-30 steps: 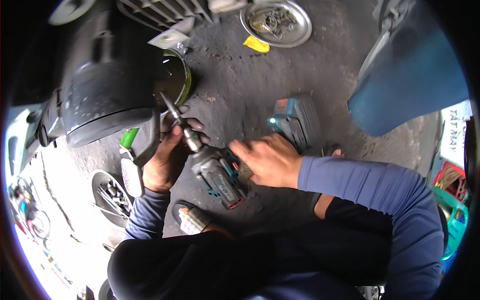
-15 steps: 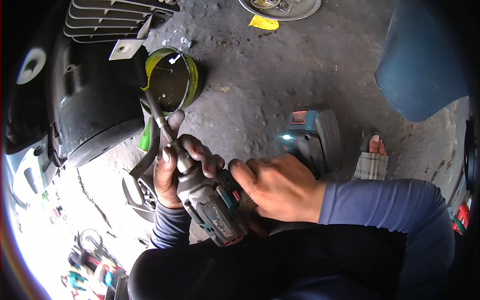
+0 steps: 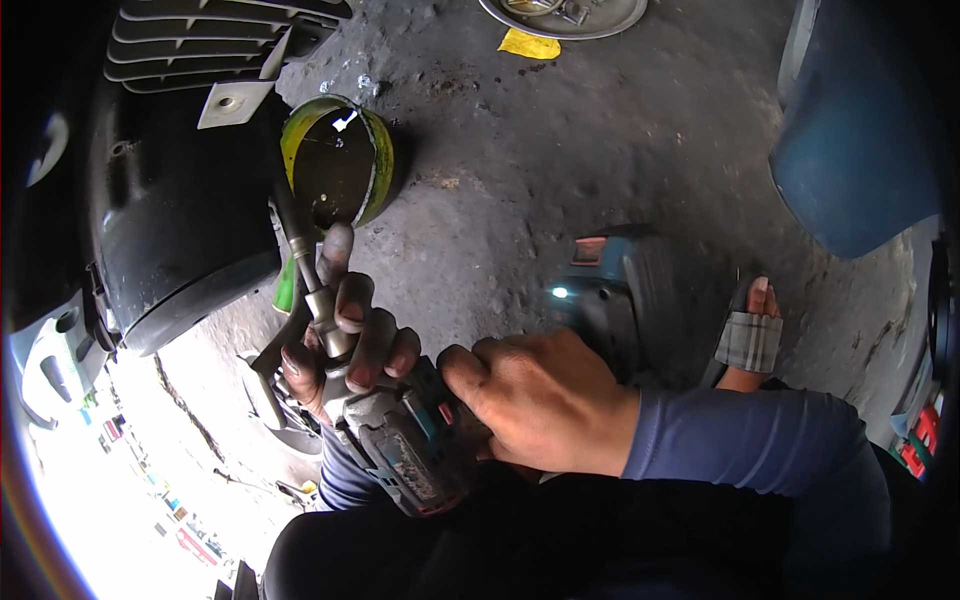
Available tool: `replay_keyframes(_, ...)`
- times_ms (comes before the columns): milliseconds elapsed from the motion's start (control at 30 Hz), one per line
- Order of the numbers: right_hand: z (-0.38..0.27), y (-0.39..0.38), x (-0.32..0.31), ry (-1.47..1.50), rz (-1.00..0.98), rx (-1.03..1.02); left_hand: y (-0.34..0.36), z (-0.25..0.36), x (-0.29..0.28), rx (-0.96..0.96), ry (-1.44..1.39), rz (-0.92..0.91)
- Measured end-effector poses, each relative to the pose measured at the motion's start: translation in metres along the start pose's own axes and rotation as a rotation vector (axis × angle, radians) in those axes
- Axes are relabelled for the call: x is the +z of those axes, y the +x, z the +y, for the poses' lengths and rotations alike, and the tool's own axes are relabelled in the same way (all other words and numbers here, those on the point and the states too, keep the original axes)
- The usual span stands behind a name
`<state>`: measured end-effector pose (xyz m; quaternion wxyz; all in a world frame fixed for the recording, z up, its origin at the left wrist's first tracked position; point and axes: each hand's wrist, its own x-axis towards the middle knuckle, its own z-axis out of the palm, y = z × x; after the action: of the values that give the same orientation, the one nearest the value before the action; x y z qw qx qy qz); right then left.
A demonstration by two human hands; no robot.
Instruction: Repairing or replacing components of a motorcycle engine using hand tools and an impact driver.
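A cordless impact wrench [image 3: 410, 455], teal and black with a worn grey nose, lies across my lap side, pointing up-left. My right hand [image 3: 550, 400] is closed around its handle; the battery end [image 3: 605, 300] with a lit white lamp shows beyond the knuckles. My left hand [image 3: 365, 330], its fingers darkened with grime, curls around the wrench's nose and the metal socket [image 3: 322, 312] fitted there. From the socket a thin shaft [image 3: 300, 255] runs up to a dark rod beside a black rounded vehicle part [image 3: 180, 220]. The shaft's far tip cannot be made out.
A cut yellow-green container [image 3: 385, 165] with dark contents stands beyond my left hand. Farther off are a round metal tray [image 3: 590, 30] with small parts and a yellow scrap [image 3: 528, 44]. A blue panel [image 3: 850, 150] hangs at right, near my sandalled foot [image 3: 752, 335].
The wrench has dropped slightly lower in the picture. My left thumb has shifted down beside the nose, and the left fingers show more loosely curled. My right hand keeps its grip.
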<state>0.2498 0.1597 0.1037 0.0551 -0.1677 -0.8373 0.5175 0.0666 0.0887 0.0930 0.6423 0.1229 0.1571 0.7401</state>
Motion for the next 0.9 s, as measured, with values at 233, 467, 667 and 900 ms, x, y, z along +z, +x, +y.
replay_keyframes(233,0.012,-0.005,0.008,-0.022,0.028,-0.024,-0.006,-0.008,-0.001,0.021,0.117,0.100)
replay_keyframes(467,0.012,-0.006,0.007,-0.176,0.039,-0.084,-0.004,-0.012,-0.011,0.131,0.000,0.062)
replay_keyframes(667,0.024,-0.011,0.021,-0.342,0.114,-0.162,-0.013,-0.002,-0.027,0.066,0.144,0.062)
replay_keyframes(900,0.046,0.005,0.029,-0.167,0.177,-0.127,-0.016,0.015,-0.046,-0.098,0.534,0.478)
